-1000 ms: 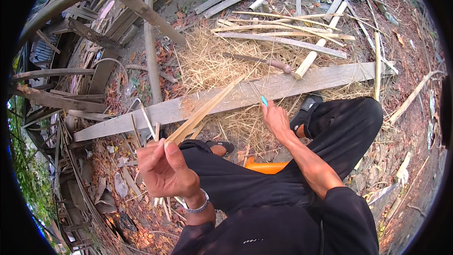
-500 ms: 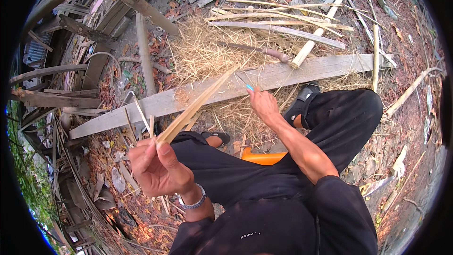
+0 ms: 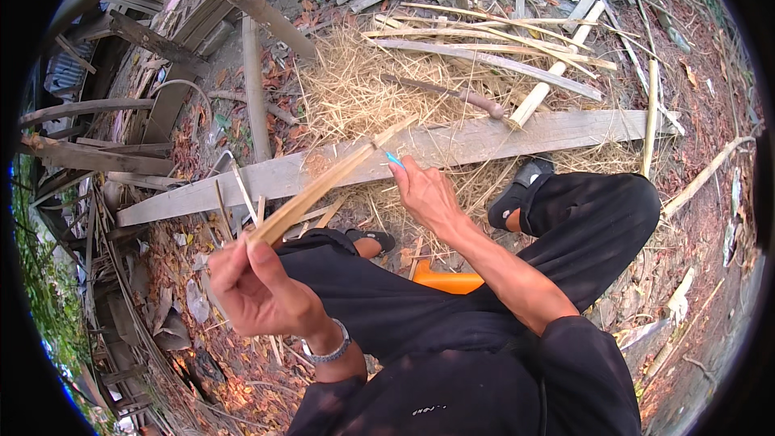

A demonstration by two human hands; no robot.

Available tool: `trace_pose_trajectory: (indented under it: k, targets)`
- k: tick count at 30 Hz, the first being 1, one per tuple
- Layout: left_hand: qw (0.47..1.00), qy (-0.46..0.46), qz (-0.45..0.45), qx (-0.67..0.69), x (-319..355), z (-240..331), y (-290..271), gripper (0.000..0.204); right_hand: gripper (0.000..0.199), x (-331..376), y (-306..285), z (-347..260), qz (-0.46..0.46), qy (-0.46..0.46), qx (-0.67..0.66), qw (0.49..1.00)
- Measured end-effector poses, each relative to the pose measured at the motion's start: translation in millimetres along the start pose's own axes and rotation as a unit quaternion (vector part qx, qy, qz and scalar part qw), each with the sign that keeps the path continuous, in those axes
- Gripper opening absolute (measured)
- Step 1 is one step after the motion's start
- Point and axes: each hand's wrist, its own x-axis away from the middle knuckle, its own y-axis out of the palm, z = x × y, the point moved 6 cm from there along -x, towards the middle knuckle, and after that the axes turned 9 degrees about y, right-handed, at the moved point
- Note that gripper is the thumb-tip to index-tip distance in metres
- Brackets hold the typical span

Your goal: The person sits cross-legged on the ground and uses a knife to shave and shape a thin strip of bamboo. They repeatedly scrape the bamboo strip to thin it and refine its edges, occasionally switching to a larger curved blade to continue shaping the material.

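My left hand (image 3: 262, 295) pinches the lower end of a pale, tapered strip of split wood or bamboo (image 3: 319, 191). The strip slants up and away to the right, above a long grey plank (image 3: 242, 182). In my right hand (image 3: 429, 202) is a slim tool with a bright blue part (image 3: 394, 159) and a thin dark tip; its exact kind is unclear. That tip appears to meet the strip's right edge near the far end. Beyond the plank, a large knife (image 3: 480, 103) with a brown wooden handle lies by a heap of shavings (image 3: 347, 81).
A cut pole (image 3: 537, 97) rests against the plank's far edge, beside several pale split strips (image 3: 484, 47). Old timber beams (image 3: 242, 0) crowd the left side. Part of an orange plastic object (image 3: 448, 278) shows between my legs. Dry leaves and scraps litter the ground.
My right hand has moved left, bringing the tool's tip from beside the strip to its edge. My left hand has shifted slightly left and down with the strip.
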Motion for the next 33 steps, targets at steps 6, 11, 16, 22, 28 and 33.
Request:
trace_pose_trajectory:
  k: [6,11,16,22,28,33]
  targets:
    - [0.998,0.04,-0.03,0.039,-1,7,7,0.012,0.041,0,8,0,-0.032,0.046,-0.007,0.998]
    - [0.997,0.022,-0.036,0.066,4,15,8,0.015,0.042,-17,16,116,0.052,0.099,0.124,0.986]
    - [0.998,0.031,-0.046,0.033,2,2,1,0.018,0.039,5,-31,11,0.019,0.037,-0.05,0.998]
    - [0.982,0.132,-0.121,0.068,-7,3,0,0.021,0.029,76,-96,-128,-0.103,-0.158,-0.217,0.958]
    - [0.976,0.151,-0.11,0.113,1,6,-2,0.025,0.029,77,-75,-104,-0.058,-0.189,-0.064,0.978]
    - [0.984,0.131,-0.087,0.088,0,5,-6,0.023,0.037,39,-54,-42,-0.003,-0.097,0.151,0.984]
